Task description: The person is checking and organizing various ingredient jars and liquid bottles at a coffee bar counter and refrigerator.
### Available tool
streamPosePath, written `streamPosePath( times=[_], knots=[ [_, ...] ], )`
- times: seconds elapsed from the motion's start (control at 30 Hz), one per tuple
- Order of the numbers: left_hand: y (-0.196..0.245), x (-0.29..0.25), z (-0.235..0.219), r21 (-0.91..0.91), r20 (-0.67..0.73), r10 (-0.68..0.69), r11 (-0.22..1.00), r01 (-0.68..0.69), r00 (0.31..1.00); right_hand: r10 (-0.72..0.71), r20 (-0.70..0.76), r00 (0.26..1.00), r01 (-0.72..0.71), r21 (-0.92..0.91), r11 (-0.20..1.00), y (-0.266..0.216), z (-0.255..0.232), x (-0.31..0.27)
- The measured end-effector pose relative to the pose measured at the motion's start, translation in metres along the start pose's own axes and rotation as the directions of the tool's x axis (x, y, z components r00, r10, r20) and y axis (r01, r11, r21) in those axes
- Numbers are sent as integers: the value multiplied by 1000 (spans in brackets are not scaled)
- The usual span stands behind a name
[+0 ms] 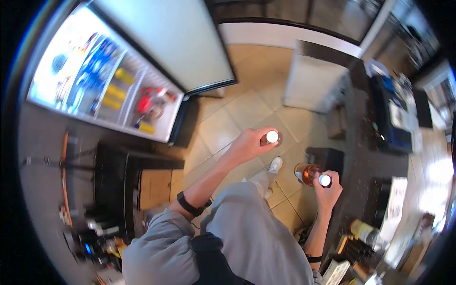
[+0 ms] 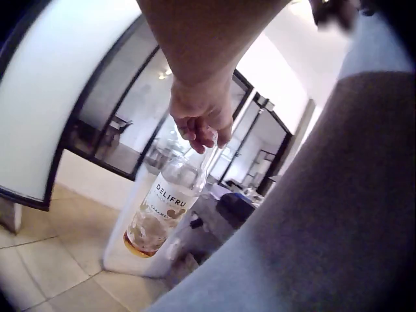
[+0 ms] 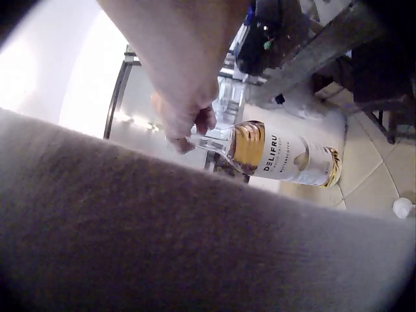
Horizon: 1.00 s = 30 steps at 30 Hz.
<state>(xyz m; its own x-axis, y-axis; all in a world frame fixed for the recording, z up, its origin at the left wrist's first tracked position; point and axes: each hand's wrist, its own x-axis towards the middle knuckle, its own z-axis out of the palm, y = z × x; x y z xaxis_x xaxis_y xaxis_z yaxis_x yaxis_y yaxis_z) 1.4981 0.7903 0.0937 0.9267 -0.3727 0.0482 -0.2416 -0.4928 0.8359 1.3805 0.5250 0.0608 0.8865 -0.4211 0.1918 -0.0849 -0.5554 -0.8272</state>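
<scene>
My left hand (image 1: pixel 251 143) grips a clear glass syrup bottle by its neck, just under the white cap (image 1: pixel 272 137). In the left wrist view this syrup bottle (image 2: pixel 161 211) hangs tilted, labelled DELIFRU, caramel, with a little amber liquid at its bottom. My right hand (image 1: pixel 328 189) holds a second syrup bottle (image 1: pixel 308 174) by the neck, its white cap (image 1: pixel 325 180) showing above the fingers. Seen from the right wrist, that bottle's label (image 3: pixel 292 158) reads DELIFRU, butterscotch, and amber liquid fills it up to the shoulder. Both bottles hang over the tiled floor.
A lit fridge (image 1: pixel 114 88) with cans and bottles stands at the left, its door (image 1: pixel 175 42) swung wide. Along the right runs a dark counter (image 1: pixel 361 142) carrying a black machine (image 1: pixel 392 114) and a lying bottle (image 1: pixel 365 231). A white panel (image 1: pixel 313 83) stands ahead.
</scene>
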Motion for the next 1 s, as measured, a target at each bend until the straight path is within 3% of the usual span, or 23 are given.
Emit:
streamPosePath(
  times=[0.2, 0.27, 0.3, 0.4, 0.43, 0.6, 0.67, 0.73, 0.87, 0.93, 0.97, 1.0],
  knots=[
    [-81, -76, -75, 5, -251, -175, 983, 182, 952, -163, 297, 941, 137, 106, 985, -29, 95, -11],
    [-110, -98, -102, 16, -322, -312, 942, 335, 894, -183, 419, 889, 161, 89, 983, -43, 129, -14],
    [-134, -109, -113, 79, -380, -303, 931, 357, 874, -159, 488, 858, 148, 61, 987, -57, 145, -16],
    [-202, -138, -150, 18, -513, -360, 903, 429, 779, -210, 578, 789, 212, 64, 975, -92, 204, -21],
    [-220, -148, -167, -30, -509, -406, 889, 456, 759, -165, 621, 766, 171, 51, 984, -104, 227, -22],
    [-323, -189, -224, -125, -585, -459, 866, 485, 669, -71, 736, 673, 158, -50, 986, -161, 342, -37],
    [-349, -200, -249, -192, -601, -480, 863, 468, 639, -132, 755, 643, 191, 8, 981, -166, 399, -41],
    [-364, -207, -273, -173, -646, -511, 821, 544, 567, -153, 774, 614, 192, 41, 980, -169, 446, -43],
    [-401, -217, -318, -215, -646, -545, 802, 558, 535, -183, 816, 549, 218, 72, 973, -192, 545, -46],
    [-414, -217, -337, -232, -683, -552, 785, 574, 478, -202, 828, 523, 225, 94, 970, -208, 592, -45],
    [-418, -217, -344, -315, -661, -613, 750, 582, 432, -254, 831, 495, 267, 132, 955, -217, 613, -46],
    [-427, -215, -348, -315, -655, -618, 746, 587, 435, -304, 830, 468, 307, 170, 936, -225, 635, -45]
  ],
)
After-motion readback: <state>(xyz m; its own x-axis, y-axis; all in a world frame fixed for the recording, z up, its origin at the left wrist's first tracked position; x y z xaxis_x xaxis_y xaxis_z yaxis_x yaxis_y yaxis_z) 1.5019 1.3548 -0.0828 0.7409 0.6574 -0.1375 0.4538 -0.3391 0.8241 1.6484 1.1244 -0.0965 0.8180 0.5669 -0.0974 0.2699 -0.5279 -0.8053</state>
